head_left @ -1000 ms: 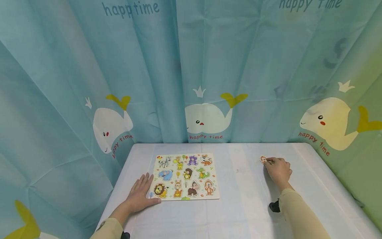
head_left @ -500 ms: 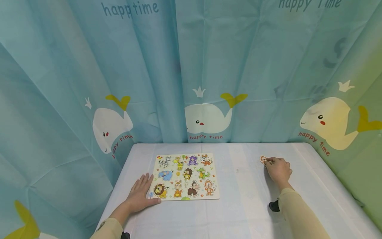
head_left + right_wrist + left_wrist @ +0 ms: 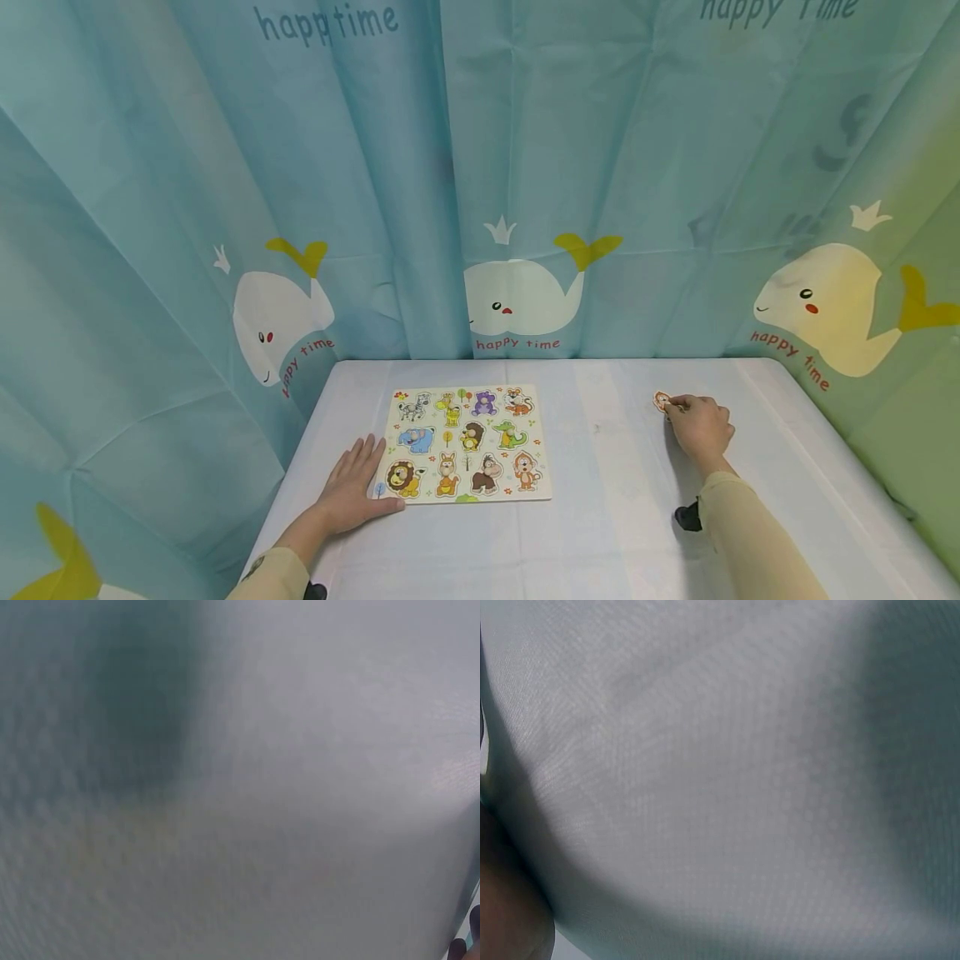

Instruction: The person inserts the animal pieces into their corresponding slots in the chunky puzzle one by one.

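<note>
An animal puzzle board (image 3: 467, 417) lies flat on the table in the head view, with several colourful animals on it, some bearing knobs. My left hand (image 3: 349, 493) rests at its left edge, fingers spread and straight, thumb touching the lower left corner. Off to the right, the fingers of my right hand (image 3: 703, 432) pinch a small orange-and-white puzzle piece (image 3: 661, 401) at the table. Most of that piece is hidden behind the fingers, so its full shape cannot be told. In the wrist views, blurred pale fabric fills nearly everything, with only a sliver of each hand at a lower corner.
The table (image 3: 600, 517) has a white cloth over it. Behind it hangs a blue-green curtain (image 3: 525, 167) printed with whales. A small black object (image 3: 688, 517) sits beside the right sleeve, and another one (image 3: 316, 591) by the left sleeve.
</note>
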Available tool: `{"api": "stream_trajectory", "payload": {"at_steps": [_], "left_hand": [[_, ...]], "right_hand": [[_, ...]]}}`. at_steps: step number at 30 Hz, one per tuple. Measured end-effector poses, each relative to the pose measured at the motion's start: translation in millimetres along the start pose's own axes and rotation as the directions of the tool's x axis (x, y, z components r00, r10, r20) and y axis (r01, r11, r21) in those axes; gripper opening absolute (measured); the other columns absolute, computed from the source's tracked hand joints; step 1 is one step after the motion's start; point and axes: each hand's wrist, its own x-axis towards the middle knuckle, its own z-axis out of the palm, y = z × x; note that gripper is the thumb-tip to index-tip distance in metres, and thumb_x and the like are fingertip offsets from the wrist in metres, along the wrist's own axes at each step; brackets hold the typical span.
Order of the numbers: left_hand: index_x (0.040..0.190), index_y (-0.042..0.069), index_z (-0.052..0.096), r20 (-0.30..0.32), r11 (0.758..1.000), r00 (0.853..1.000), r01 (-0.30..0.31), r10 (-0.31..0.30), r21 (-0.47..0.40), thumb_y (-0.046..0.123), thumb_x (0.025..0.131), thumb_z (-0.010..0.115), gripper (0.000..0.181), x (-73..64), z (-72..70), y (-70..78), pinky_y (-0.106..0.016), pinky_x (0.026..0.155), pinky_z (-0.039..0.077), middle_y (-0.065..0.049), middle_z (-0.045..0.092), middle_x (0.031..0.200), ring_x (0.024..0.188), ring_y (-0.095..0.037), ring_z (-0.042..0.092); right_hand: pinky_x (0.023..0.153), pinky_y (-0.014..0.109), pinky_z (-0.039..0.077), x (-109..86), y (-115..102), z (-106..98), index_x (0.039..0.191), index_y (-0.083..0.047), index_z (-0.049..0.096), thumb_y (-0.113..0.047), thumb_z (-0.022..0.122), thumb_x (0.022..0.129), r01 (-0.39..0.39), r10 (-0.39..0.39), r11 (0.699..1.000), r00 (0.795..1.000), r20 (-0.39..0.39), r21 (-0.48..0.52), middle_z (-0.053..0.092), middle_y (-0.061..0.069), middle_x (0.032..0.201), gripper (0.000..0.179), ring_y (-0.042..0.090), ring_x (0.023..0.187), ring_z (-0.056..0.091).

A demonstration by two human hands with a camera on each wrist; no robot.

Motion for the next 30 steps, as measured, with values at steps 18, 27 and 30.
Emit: {"api": "stream_trajectory", "payload": {"at_steps": [18,27,30], "left_hand": [[0.162,0.000,0.020,-0.010,1.000,1.000,-0.009,0.009,-0.013,0.065,0.079,0.076,0.120,-0.7,0.6,1.4,-0.059,0.124,0.000,-0.025,0.010,0.168,0.154,-0.045,0.002],[0.163,0.001,0.018,0.012,1.000,1.000,0.004,-0.004,-0.015,0.067,0.079,0.075,0.121,-0.4,-0.5,1.3,-0.059,0.124,0.000,-0.023,0.008,0.169,0.155,-0.044,0.000],[0.162,0.001,0.018,0.007,1.000,1.000,0.001,-0.001,-0.028,0.066,0.079,0.076,0.121,-1.0,-1.3,1.8,-0.058,0.124,-0.001,-0.024,0.008,0.168,0.154,-0.045,0.001]], "right_hand": [[0.093,0.068,0.032,-1.4,-2.4,1.0,0.117,0.004,0.070,-0.022,0.060,0.102,-0.017,0.017,1.000,1.000,-0.020,-0.004,0.053,0.033,0.126,0.031,0.052,0.116,0.042],[0.095,0.067,0.033,0.7,-3.5,-0.4,0.116,0.005,0.070,-0.022,0.063,0.101,-0.029,0.029,1.000,0.999,-0.020,-0.008,0.053,0.032,0.127,0.032,0.051,0.117,0.042],[0.096,0.067,0.032,0.1,-5.9,-0.8,0.116,0.004,0.070,-0.023,0.064,0.101,-0.008,0.008,1.000,1.000,-0.020,0.005,0.053,0.031,0.129,0.032,0.051,0.120,0.041]]}}
